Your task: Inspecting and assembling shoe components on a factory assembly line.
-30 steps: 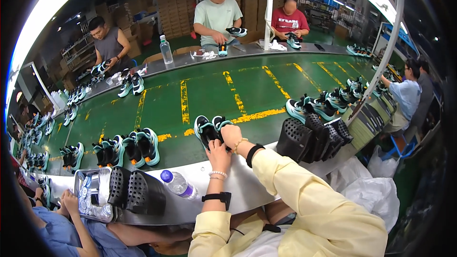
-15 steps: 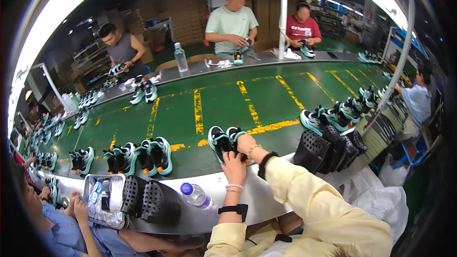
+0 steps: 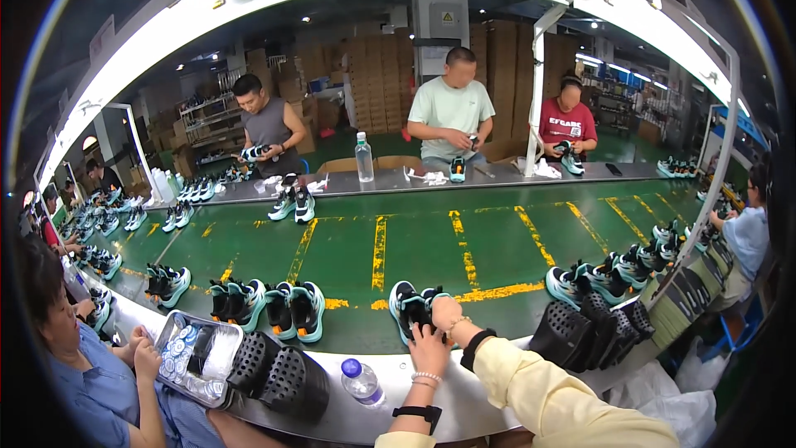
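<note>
Handling a Pair of Shoes point(image 3: 406, 312) at the Near Edge

Nearest the person, a curved metal bench point(image 3: 477, 400) carries a purple-capped bottle point(image 3: 362, 383), left of the hands and apart from them. The left hand point(image 3: 429, 350) lies with bent fingers on the near end of the shoes; whether it grips is hidden. The right hand point(image 3: 447, 314) is curled at the right shoe point(image 3: 430, 294); what its fingertips pinch, if anything, cannot be told.

The pair stands on the near margin of the green surface point(image 3: 419, 253), just beyond the bench, the left shoe point(image 3: 400, 305) beside the right.

Each shoe is judged light, with a soft, yielding dark upper and a firmer teal-and-white sole. Neither seems fragile. The sole edge may be smoother than the upper; the firm heel or the midfoot, sole and upper together, offers the surest hold.

The long axis runs away from the person, tilting slightly left. A rounded, teal-edged end points toward the far side; toe or heel cannot be confirmed, since the hands cover the near end.

Beyond, a far bench point(image 3: 340, 187) bears a clear bottle point(image 3: 364, 162).
</note>
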A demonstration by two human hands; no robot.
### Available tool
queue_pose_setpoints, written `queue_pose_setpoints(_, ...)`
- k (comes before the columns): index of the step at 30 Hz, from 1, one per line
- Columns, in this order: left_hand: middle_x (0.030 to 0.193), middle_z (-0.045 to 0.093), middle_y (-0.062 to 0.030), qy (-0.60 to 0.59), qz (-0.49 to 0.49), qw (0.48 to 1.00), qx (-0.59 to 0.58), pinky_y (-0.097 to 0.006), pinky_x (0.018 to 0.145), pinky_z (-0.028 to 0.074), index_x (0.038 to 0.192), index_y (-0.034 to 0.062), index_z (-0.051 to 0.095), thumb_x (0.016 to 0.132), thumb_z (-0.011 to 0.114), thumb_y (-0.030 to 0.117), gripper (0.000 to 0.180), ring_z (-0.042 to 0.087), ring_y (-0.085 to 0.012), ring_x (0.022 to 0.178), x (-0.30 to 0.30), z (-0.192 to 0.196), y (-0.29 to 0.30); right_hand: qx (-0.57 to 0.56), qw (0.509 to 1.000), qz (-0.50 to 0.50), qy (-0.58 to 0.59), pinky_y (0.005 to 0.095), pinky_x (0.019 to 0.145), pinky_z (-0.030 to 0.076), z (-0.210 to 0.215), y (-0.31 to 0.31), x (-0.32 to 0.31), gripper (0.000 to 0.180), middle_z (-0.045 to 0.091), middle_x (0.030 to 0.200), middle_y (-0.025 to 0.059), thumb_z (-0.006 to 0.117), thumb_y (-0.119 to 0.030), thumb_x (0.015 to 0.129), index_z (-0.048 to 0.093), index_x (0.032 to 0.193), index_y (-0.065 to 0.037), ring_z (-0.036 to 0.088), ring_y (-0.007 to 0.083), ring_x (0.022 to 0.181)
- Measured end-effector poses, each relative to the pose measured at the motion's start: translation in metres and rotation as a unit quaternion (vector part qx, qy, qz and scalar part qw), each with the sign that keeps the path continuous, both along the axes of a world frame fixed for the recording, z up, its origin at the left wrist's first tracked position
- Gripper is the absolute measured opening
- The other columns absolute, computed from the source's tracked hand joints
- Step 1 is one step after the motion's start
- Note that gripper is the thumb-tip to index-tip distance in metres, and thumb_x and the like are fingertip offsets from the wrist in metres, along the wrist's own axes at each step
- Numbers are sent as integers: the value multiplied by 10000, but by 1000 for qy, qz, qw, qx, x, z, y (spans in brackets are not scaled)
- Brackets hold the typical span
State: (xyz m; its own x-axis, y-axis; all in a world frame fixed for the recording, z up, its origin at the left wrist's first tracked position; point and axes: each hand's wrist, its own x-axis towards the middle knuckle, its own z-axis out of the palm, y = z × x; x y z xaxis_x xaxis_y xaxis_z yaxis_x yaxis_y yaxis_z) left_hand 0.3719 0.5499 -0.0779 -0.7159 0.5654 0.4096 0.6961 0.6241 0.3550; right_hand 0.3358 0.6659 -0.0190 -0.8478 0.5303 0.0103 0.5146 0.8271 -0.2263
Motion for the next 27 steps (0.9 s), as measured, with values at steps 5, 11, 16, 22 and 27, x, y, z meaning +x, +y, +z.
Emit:
queue_pose_setpoints(5,1166,572,-69,34,50,998,12,-540,972,437,1085,198,714,765,753,350,357,410,-368,1329,7,20,4,-58,985,74,144,484,778,556,3,9,38,180,709,855,218,625,-149,811,711,894,-15,690,399,860)
queue_pose_setpoints(11,1125,588,-17,46,62,997,-23,-495,896,482,1034,209,705,750,767,258,295,438,-306,1282,-30,20,-2,-198,932,175,249,464,755,533,43,-18,190,215,722,869,152,498,-194,977,633,1040,-39,681,384,840)
queue_pose_setpoints(16,1222,585,-72,38,34,997,56,-571,1066,364,1108,127,689,801,723,187,315,388,-349,1352,5,35,-1,-330,929,127,105,314,623,530,25,-4,335,252,710,744,102,467,-196,1032,648,1054,-21,687,180,654)
queue_pose_setpoints(22,1151,606,-151,50,-52,958,277,-450,1019,421,1019,15,675,960,577,137,167,515,-367,1195,63,41,9,-470,869,19,154,295,578,495,-22,-9,398,253,632,624,57,439,-205,1041,627,1039,-36,620,152,564)
queue_pose_setpoints(27,972,662,-158,-77,-46,961,261,-414,862,478,957,-5,669,960,569,144,180,602,-337,968,71,-12,13,-476,849,39,228,255,537,476,-50,-20,386,255,635,632,39,428,-184,1055,645,1052,-51,598,115,550)
